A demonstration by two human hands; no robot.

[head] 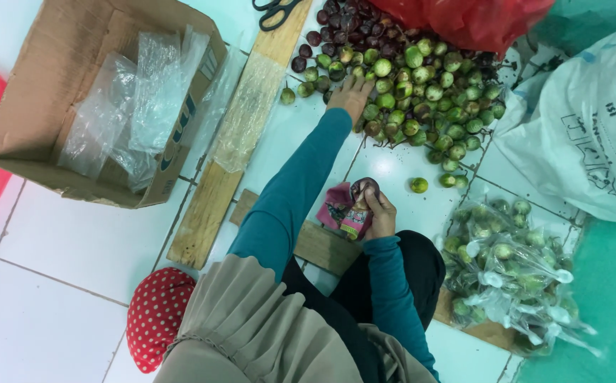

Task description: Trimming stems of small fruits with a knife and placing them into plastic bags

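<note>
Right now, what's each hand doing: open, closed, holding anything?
Left hand: open, fingers spread on the fruit pile.
Right hand: closed on a dark round fruit and pink cloth.

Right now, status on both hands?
Left hand reaching into fruit pile. Right hand holds dark fruit against pink cloth. Nothing blocking.

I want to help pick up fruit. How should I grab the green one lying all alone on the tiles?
Take the lone green fruit from above, pinching its round sides with your fingers. It sits apart from the pile on the tile floor, with room all around, so probably any side works.
</note>
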